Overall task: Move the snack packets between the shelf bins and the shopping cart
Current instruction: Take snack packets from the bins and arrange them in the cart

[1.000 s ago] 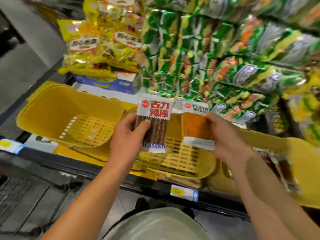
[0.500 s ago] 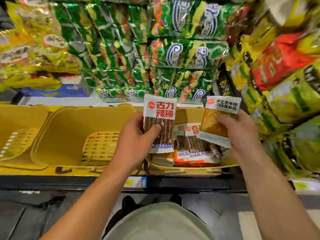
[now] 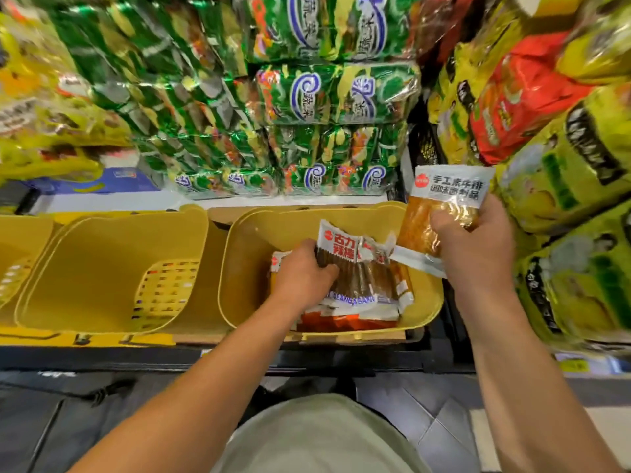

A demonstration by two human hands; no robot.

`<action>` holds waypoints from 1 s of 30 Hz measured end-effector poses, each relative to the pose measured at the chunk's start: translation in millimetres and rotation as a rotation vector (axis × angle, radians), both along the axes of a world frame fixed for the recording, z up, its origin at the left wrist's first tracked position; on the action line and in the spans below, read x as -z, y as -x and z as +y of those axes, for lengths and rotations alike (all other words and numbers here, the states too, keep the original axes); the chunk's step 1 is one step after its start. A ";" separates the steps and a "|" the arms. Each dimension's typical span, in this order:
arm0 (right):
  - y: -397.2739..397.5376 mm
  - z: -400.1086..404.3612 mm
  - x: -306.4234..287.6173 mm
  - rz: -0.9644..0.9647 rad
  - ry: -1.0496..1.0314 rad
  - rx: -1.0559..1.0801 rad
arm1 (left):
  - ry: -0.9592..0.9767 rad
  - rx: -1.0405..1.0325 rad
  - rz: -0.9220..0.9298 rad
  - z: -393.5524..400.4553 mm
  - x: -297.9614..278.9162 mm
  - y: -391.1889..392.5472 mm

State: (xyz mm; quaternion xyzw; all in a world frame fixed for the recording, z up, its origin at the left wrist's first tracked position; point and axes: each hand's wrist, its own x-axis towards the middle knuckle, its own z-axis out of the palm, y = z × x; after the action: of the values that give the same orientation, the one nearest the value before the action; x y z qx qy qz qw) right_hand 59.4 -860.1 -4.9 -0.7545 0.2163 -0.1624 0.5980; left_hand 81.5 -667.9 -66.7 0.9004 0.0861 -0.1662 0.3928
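My left hand [image 3: 300, 274] reaches down into the right yellow shelf bin [image 3: 252, 233] and grips a brown spicy-stick packet [image 3: 345, 264] with a white and red label, lying on several like packets [image 3: 355, 315] in that bin. My right hand [image 3: 478, 247] holds an orange snack packet [image 3: 440, 203] with a white top label above the bin's right rim, fingers curled round it. The shopping cart is out of sight.
An empty yellow bin [image 3: 102, 268] stands to the left, with part of another bin [image 3: 17, 247] at the left edge. Stacked green snack bags [image 3: 307, 97] fill the shelf behind. Yellow and red bags [image 3: 532, 97] crowd the right side. A dark shelf edge [image 3: 239, 360] runs below the bins.
My left hand has lowered the brown stick packet from above the bins down into the right bin. My right hand keeps the orange packet raised, now a little farther right.
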 end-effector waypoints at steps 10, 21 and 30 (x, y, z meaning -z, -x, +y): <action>-0.8 -18.9 12.1 0.024 -0.034 0.030 | -0.195 0.164 -0.031 -62.0 3.0 4.9; 0.9 -30.7 12.5 -0.004 -0.068 0.022 | -0.115 0.217 0.035 -70.0 -7.9 -6.9; -4.8 -18.3 12.8 0.017 -0.086 -0.079 | 0.181 -0.009 0.103 -11.9 -13.0 1.8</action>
State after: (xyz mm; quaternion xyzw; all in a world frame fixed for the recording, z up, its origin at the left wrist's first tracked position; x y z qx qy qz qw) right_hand 64.2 -878.5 -17.7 -0.7374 0.1983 -0.1228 0.6339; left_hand 79.7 -679.8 -53.7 0.8512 0.0947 -0.2176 0.4681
